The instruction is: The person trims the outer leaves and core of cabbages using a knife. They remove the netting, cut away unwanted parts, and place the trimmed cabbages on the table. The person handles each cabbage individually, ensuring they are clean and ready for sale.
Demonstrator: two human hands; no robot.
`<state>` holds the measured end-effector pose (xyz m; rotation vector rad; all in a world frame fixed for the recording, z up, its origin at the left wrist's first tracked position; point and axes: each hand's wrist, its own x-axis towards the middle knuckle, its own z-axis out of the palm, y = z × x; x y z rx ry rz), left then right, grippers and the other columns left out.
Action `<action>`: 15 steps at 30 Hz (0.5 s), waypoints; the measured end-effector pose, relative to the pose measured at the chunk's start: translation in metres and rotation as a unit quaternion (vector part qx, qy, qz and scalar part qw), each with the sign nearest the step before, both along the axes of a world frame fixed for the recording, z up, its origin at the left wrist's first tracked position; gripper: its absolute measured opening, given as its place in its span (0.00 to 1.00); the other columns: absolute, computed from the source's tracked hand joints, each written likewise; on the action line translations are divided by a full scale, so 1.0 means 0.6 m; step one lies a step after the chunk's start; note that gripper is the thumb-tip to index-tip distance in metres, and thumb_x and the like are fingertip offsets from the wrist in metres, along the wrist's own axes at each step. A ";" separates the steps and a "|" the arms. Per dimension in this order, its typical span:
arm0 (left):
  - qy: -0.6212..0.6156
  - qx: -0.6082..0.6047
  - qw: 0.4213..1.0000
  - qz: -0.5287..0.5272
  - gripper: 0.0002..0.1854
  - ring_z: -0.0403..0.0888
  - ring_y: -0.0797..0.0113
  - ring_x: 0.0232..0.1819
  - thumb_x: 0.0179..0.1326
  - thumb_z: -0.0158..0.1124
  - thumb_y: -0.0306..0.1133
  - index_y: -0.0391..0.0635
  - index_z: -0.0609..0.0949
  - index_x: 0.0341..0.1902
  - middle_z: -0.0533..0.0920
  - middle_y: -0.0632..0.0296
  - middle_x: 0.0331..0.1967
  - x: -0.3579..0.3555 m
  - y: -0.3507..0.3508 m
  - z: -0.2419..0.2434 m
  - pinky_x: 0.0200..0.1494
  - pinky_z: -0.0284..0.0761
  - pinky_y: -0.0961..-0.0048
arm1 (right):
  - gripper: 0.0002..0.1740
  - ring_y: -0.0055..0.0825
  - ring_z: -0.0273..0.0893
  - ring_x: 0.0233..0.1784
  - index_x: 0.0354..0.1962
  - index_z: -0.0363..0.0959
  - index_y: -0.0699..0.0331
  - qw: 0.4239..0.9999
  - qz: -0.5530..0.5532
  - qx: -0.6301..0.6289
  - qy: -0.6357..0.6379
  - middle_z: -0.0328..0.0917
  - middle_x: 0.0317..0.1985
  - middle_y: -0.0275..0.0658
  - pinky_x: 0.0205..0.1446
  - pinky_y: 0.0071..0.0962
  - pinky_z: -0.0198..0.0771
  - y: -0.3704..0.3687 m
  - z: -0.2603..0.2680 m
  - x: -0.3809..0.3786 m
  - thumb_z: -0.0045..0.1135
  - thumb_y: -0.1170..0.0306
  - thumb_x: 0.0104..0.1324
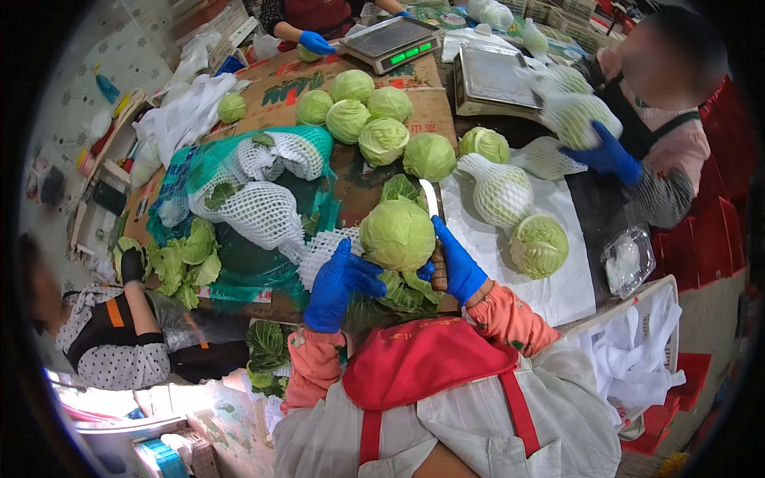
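My left hand point(343, 287), in a blue glove, has its thumb raised and its fingers pointing towards a round green cabbage point(397, 236). It holds nothing; whether its fingertips touch the cabbage I cannot tell. Gloved in blue as well, my right hand point(461, 263) grips the brown wooden handle of a knife point(429, 197), whose blade points away from me along the cabbage's right side. Loose green leaves point(409, 293) lie below and behind that cabbage. A white foam net point(329, 251) lies just beyond my left hand.
Several bare cabbages point(382, 141) sit farther back on printed cardboard point(257, 113). Foam-netted cabbages point(502, 191) lie to the right, near a co-worker's gloved hand point(606, 154). Left are a green mesh bag point(323, 140) and another worker's dark-gloved hand point(132, 266). Two scales point(388, 39) stand at the back.
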<state>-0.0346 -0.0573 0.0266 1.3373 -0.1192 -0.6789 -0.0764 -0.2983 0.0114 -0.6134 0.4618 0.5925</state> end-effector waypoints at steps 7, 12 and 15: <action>-0.162 0.064 0.976 0.127 0.19 0.82 0.68 0.35 0.69 0.55 0.42 0.35 0.79 0.45 0.84 0.55 0.33 -0.015 -0.010 -0.023 0.42 0.76 0.74 | 0.23 0.17 0.57 0.09 0.28 0.72 0.52 0.963 -0.172 -0.204 -0.033 0.63 0.11 0.28 0.10 0.19 0.47 -0.049 -0.015 -0.040 0.62 0.41 0.58; -0.442 0.256 0.841 0.179 0.31 0.73 0.57 0.57 0.54 0.72 0.39 0.40 0.74 0.59 0.75 0.51 0.57 -0.027 0.034 -0.065 0.60 0.66 0.63 | 0.42 0.40 0.79 0.42 0.60 0.64 0.62 0.543 -0.192 -0.787 -0.221 0.73 0.52 0.51 0.38 0.34 0.75 -0.099 -0.059 -0.069 0.73 0.59 0.51; -0.512 0.384 0.751 0.166 0.51 0.57 0.44 0.69 0.44 0.76 0.52 0.43 0.64 0.70 0.60 0.44 0.69 -0.037 0.066 -0.084 0.68 0.56 0.53 | 0.44 0.45 0.79 0.47 0.62 0.64 0.56 0.485 -0.097 -0.849 -0.186 0.67 0.60 0.52 0.44 0.37 0.76 -0.087 -0.035 -0.074 0.74 0.59 0.48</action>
